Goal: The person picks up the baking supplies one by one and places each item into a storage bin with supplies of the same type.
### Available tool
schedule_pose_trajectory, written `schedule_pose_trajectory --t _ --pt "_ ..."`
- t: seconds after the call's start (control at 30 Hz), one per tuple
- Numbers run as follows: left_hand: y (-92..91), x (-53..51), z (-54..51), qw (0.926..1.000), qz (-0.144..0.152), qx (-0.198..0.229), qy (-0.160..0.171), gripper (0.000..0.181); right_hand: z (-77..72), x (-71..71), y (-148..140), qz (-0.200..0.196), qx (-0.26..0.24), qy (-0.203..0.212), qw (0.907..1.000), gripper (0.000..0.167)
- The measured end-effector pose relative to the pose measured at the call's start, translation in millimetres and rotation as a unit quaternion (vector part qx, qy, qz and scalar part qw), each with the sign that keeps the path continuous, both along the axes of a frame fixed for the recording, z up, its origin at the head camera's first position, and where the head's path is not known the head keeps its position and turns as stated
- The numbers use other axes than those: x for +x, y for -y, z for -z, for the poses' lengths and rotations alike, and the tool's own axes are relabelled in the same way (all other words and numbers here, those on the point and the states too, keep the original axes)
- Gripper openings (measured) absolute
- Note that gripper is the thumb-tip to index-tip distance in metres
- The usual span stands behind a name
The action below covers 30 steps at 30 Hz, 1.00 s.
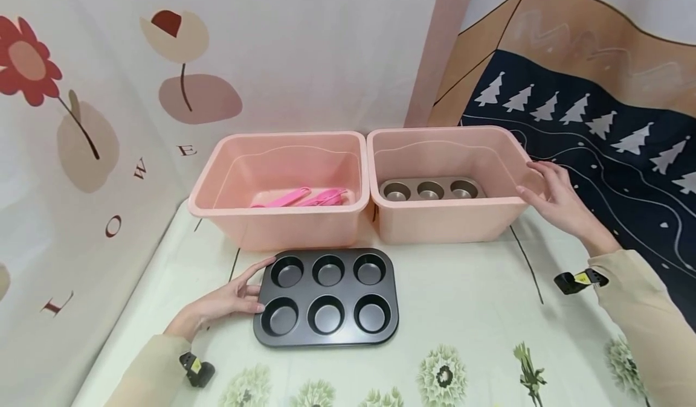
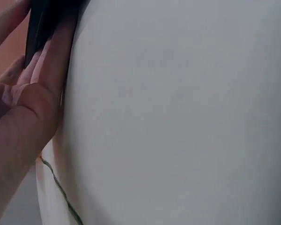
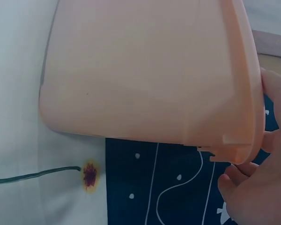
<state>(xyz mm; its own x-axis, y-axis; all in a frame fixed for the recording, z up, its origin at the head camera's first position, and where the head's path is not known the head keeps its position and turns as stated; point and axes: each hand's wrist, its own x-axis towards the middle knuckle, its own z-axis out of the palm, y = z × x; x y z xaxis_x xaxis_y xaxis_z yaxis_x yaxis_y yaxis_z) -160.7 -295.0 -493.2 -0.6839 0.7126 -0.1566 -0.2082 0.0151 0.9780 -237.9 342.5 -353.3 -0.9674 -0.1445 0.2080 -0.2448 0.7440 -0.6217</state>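
A dark grey muffin pan [image 1: 328, 298] with several round cups lies on the table in front of two pink bins. My left hand [image 1: 231, 301] holds it by its left edge; the left wrist view shows fingers [image 2: 56, 61] against the pan's dark underside. My right hand [image 1: 562, 205] grips the right end rim of the right pink bin [image 1: 446, 223], as the right wrist view also shows. Inside that bin sits a bronze muffin pan [image 1: 440, 188], its near part hidden by the front wall.
The left pink bin [image 1: 293, 229] stands beside the right one and holds bright pink utensils [image 1: 304, 198], partly hidden by its front wall. A printed cloth backdrop [image 1: 304, 51] rises behind and on the left. Flower-patterned cloth [image 1: 467, 310] covers the table.
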Motion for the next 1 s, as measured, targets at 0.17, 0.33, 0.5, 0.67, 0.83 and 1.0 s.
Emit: schedule_pose_trajectory --t 0.17,0.33,0.5,0.67,0.83,1.0 --pt "-0.6 0.8 1.7 0.9973 0.020 0.044 0.055 0.104 6.1 -0.2 -3.0 0.000 -0.019 0.020 0.9996 0.071" --pt "1.2 2.6 4.2 0.9926 0.043 0.088 0.071 0.104 9.7 -2.5 -1.9 -0.009 -0.048 0.064 0.9967 0.076" --pt "-4.5 0.9 6.0 0.9900 0.047 0.114 0.068 0.099 8.9 -4.1 -1.7 -0.008 -0.057 0.087 0.9945 0.078" --pt "-11.7 0.1 3.1 0.9931 0.011 0.103 0.055 0.098 6.8 -5.1 -1.3 -0.013 -0.069 0.096 0.9928 0.080" --pt "-19.1 -4.0 -4.3 0.9962 0.009 0.085 -0.015 0.095 6.5 -4.5 0.0 -0.006 -0.075 0.103 0.9918 0.083" --pt "-29.1 -10.3 -12.4 0.9938 0.047 0.091 -0.044 0.092 7.3 -3.7 -1.5 -0.006 -0.081 0.096 0.9921 0.081"
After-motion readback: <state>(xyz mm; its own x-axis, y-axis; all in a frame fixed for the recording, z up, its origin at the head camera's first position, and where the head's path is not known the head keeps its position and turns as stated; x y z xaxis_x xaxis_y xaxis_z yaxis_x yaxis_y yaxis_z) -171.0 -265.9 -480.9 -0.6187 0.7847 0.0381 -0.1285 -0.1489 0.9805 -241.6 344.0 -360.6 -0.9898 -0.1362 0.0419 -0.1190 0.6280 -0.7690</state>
